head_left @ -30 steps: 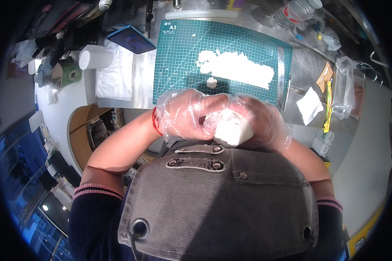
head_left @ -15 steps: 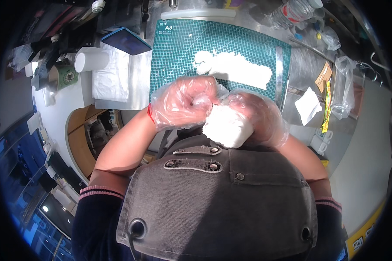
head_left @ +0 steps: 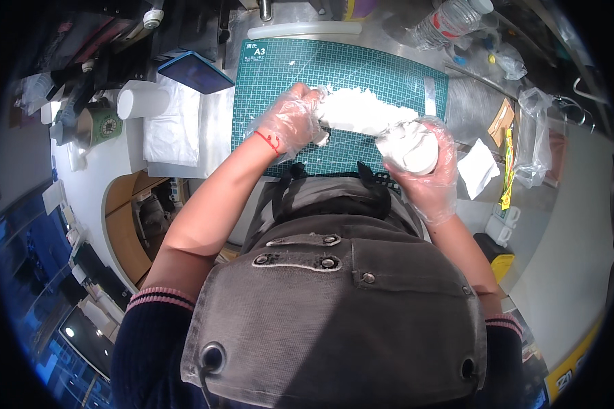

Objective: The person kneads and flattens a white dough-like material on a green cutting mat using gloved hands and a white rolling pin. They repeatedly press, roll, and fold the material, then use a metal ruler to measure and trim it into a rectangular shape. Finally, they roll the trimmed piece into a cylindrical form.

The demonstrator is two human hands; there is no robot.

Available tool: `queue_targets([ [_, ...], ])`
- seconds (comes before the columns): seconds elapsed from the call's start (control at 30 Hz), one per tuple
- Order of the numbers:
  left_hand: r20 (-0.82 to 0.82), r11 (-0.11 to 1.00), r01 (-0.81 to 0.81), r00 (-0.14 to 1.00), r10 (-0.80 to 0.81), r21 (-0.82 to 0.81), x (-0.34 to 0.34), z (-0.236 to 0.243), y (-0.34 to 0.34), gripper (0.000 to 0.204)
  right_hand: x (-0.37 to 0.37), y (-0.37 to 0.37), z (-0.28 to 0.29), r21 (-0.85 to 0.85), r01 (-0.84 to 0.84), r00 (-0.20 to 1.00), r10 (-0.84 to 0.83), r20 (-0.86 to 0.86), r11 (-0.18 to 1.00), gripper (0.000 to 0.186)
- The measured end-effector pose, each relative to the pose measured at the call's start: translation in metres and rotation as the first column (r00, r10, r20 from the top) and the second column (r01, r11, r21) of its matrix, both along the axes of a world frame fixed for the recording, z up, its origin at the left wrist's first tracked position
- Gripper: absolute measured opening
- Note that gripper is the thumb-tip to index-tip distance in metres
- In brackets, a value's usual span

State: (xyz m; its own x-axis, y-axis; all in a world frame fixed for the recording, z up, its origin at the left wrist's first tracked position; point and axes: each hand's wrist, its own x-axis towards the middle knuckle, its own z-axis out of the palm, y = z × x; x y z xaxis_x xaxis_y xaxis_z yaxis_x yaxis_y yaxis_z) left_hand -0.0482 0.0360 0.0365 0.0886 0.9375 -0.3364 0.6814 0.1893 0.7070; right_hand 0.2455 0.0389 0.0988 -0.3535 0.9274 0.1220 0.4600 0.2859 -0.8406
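My right hand (head_left: 438,178), in a clear plastic glove, is wrapped round a big rounded lump of white dough-like material (head_left: 415,151) over the right part of a green cutting mat (head_left: 273,68). A crumbly-edged white strip of similar material (head_left: 355,109) lies across the mat. At its left end is my gloved left hand (head_left: 290,123), fingers closed, a red cord on the wrist. A small white piece (head_left: 320,139) shows at the lower edge of those fingers. The fingertips themselves are partly hidden.
Left of the mat, a blue-edged phone or tablet (head_left: 196,71) leans near white sheets (head_left: 172,133) and a white cup (head_left: 142,101). Behind lies a pale rod (head_left: 303,29). On the right are a clear bottle (head_left: 450,24), a crumpled tissue (head_left: 478,169) and a yellow packet (head_left: 507,170).
Both hands have moved apart and forward from in front of my apron to over the mat. My right hand has carried the white lump forward and right; my left has reached the strip's left end.
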Motion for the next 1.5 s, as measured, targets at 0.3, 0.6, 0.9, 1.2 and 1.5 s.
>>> queue_targets([
  [0.3, 0.013, 0.72, 0.058, 0.996, -0.092, 0.691, 0.003, 0.062, -0.01, 0.049, -0.006, 0.006, 0.005, 0.372, -0.066, 0.961, 0.159, -0.227, 0.926, 0.089],
  [0.6, 0.073, 0.504, 0.054, 0.97, -0.23, 0.862, 0.046, 0.141, -0.025, 0.043, -0.035, -0.013, 0.051, -0.065, -0.115, 0.938, 0.087, -0.336, 0.991, 0.091],
  [0.9, 0.429, 0.639, -0.285, 0.9, -0.078, 0.715, 0.051, 0.156, -0.014, 0.034, -0.063, -0.013, 0.087, -0.024, -0.247, 0.955, 0.24, -0.173, 0.969, 0.085],
  [1.2, 0.575, 0.59, -0.42, 0.813, -0.094, 0.69, 0.055, 0.143, 0.0, 0.019, -0.082, -0.022, 0.092, 0.042, -0.057, 0.973, 0.065, -0.221, 0.998, 0.075],
  [1.5, 0.547, 0.693, -0.355, 0.834, -0.069, 0.628, 0.051, 0.159, -0.001, 0.043, -0.086, -0.018, 0.082, 0.115, -0.025, 0.971, 0.051, -0.233, 0.993, 0.087],
])
